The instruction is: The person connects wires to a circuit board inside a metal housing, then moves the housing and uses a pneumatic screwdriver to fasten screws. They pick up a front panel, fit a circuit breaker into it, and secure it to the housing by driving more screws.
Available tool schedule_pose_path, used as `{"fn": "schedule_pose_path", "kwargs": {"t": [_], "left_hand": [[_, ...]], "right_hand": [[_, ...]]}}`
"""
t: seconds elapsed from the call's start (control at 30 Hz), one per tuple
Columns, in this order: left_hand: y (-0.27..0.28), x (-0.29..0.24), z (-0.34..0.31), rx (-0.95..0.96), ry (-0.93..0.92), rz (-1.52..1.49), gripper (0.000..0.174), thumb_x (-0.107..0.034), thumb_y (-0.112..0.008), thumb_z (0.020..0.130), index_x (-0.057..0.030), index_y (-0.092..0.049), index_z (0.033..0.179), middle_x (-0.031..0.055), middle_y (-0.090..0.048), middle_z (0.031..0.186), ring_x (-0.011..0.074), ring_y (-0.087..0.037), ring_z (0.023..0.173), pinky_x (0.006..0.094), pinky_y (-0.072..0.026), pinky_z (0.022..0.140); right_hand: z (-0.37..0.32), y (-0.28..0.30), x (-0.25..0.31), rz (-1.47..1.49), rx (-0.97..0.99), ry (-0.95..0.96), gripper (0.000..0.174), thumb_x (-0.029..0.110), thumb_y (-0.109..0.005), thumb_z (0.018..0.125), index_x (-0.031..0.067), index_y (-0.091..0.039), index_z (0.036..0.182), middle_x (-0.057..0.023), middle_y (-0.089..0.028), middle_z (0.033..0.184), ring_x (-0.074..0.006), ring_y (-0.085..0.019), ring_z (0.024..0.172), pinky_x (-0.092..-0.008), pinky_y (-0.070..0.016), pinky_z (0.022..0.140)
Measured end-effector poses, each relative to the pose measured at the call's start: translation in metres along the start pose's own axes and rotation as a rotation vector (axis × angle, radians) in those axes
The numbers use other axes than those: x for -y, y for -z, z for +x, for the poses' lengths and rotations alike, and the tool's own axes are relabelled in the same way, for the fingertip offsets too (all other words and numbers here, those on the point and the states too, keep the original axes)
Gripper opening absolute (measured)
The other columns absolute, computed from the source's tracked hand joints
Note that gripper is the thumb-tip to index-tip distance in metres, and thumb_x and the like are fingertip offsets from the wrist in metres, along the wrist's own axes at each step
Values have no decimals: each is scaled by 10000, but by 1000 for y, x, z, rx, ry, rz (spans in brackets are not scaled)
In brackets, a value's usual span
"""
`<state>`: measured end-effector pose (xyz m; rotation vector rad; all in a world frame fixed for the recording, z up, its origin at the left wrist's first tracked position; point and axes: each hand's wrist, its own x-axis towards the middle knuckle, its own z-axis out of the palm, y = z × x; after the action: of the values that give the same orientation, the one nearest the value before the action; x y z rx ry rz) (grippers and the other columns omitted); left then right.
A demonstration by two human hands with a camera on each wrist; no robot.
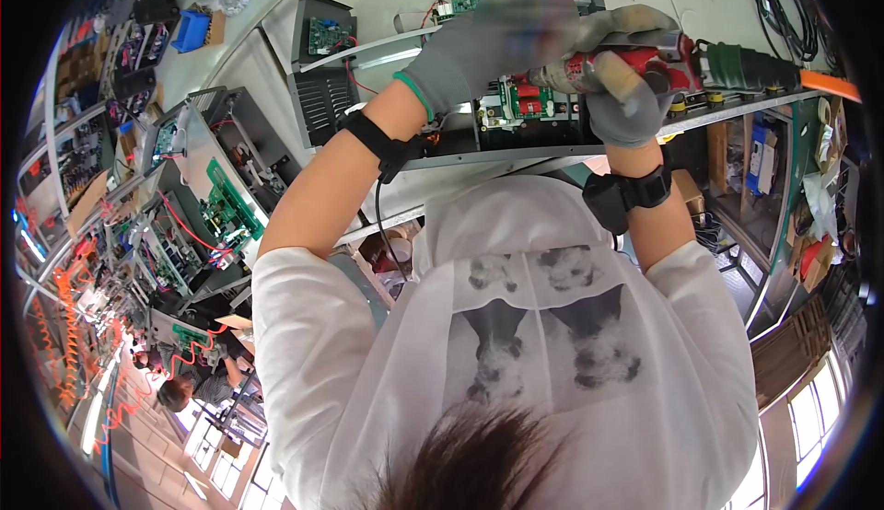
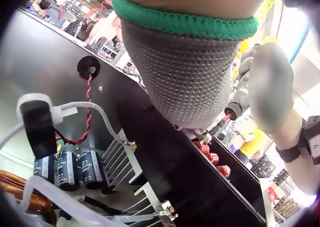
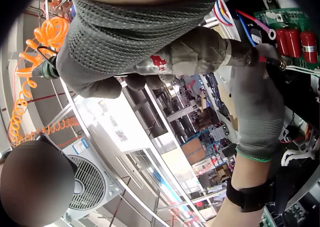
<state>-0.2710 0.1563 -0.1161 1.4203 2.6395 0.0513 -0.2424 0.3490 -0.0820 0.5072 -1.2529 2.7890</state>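
My gloved right hand (image 1: 631, 110) grips a red pneumatic screwdriver (image 1: 670, 54), its fingers wrapped round the body. The tool (image 3: 197, 54) lies sideways, with its bit toward red cylindrical parts (image 3: 295, 43) on a green circuit board (image 3: 285, 17). My gloved left hand (image 3: 257, 104) is at the tool's nose, fingertips right by the bit. In the left wrist view the glove cuff hides those fingers, and I cannot tell whether they pinch anything. A brass-coloured fastener (image 2: 205, 138) sits beside the bit. Both hands are over an open black metal chassis (image 1: 479, 156).
An orange hose (image 1: 829, 84) runs from the screwdriver's rear. Black cables (image 1: 787, 4) lie coiled on the bench at the right. Inside the chassis are capacitors (image 2: 67, 169), a heatsink (image 2: 120, 159) and a red-and-black twisted wire (image 2: 88, 97). Another open chassis (image 1: 244, 146) stands to the left.
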Motion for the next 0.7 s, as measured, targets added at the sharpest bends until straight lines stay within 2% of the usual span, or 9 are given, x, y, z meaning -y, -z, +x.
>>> {"fn": "schedule_pose_path", "kwargs": {"t": [0.07, 0.13, 0.23, 0.3, 0.37, 0.4, 0.47, 0.57, 0.7], "left_hand": [[-1, 2, -3, -22, 0, -9, 189, -126, -621, 722, -208, -645, 891, 15, -527, 842, 193, -549, 878, 329, -469, 746], [-3, 2, -7, -44, 7, -17, 170, -134, -620, 722, -204, -647, 874, 11, -526, 843, 189, -544, 886, 324, -468, 748], [-10, 2, -11, -74, 41, -50, 168, -138, -625, 717, -199, -656, 871, 4, -527, 843, 187, -534, 903, 331, -464, 756], [-14, 5, -11, -59, 60, -67, 233, -116, -631, 712, -216, -661, 920, 11, -555, 864, 196, -553, 929, 349, -455, 800], [-17, 6, -14, -41, 66, -99, 292, -101, -645, 687, -215, -658, 956, 18, -572, 892, 203, -562, 956, 366, -445, 838], [-20, 7, -16, -42, 76, -103, 292, -101, -645, 687, -215, -658, 956, 18, -572, 892, 203, -562, 956, 366, -445, 838], [-26, 10, -15, -139, 39, -86, 230, -152, -670, 626, -163, -639, 854, 5, -532, 897, 209, -530, 904, 347, -460, 762], [-30, 11, -15, -126, 43, -97, 244, -144, -666, 614, -149, -629, 855, 8, -537, 902, 215, -534, 923, 353, -463, 775], [-28, 10, -24, -220, 24, -114, 209, -131, -651, 637, -135, -632, 844, 16, -549, 883, 210, -542, 923, 370, -461, 797]], "right_hand": [[-1, -2, -2, -66, 47, 34, 353, -93, -542, 743, 20, -482, 1072, -151, -606, 898, -252, -610, 826, -377, -531, 693], [-2, -6, -4, -132, 99, -58, 365, -142, -516, 737, 15, -475, 1064, -151, -606, 915, -241, -612, 839, -366, -532, 695], [-3, -15, -8, -94, 106, -26, 357, -158, -526, 746, 5, -481, 1059, -156, -609, 918, -216, -614, 849, -338, -535, 704], [-2, -17, -9, -81, 88, -36, 339, -153, -538, 752, -3, -490, 1052, -157, -614, 916, -207, -616, 842, -326, -535, 710], [0, -13, -6, -285, 170, -61, 279, -140, -562, 759, -19, -527, 1008, -162, -627, 919, -186, -619, 817, -309, -534, 727], [-1, -15, -7, -282, 177, -68, 279, -140, -562, 759, -19, -527, 1008, -162, -627, 919, -186, -619, 817, -309, -534, 727], [-3, -19, -8, -310, 170, -87, 237, -137, -569, 760, -25, -556, 968, -162, -639, 924, -175, -623, 803, -297, -531, 740], [-5, -16, -7, -350, 252, -126, 243, -142, -562, 761, -15, -559, 968, -150, -629, 960, -175, -620, 822, -294, -526, 753], [-8, -19, -10, -368, 323, -130, 252, -131, -545, 777, -5, -555, 995, -117, -607, 1009, -180, -600, 866, -296, -504, 787]]}}
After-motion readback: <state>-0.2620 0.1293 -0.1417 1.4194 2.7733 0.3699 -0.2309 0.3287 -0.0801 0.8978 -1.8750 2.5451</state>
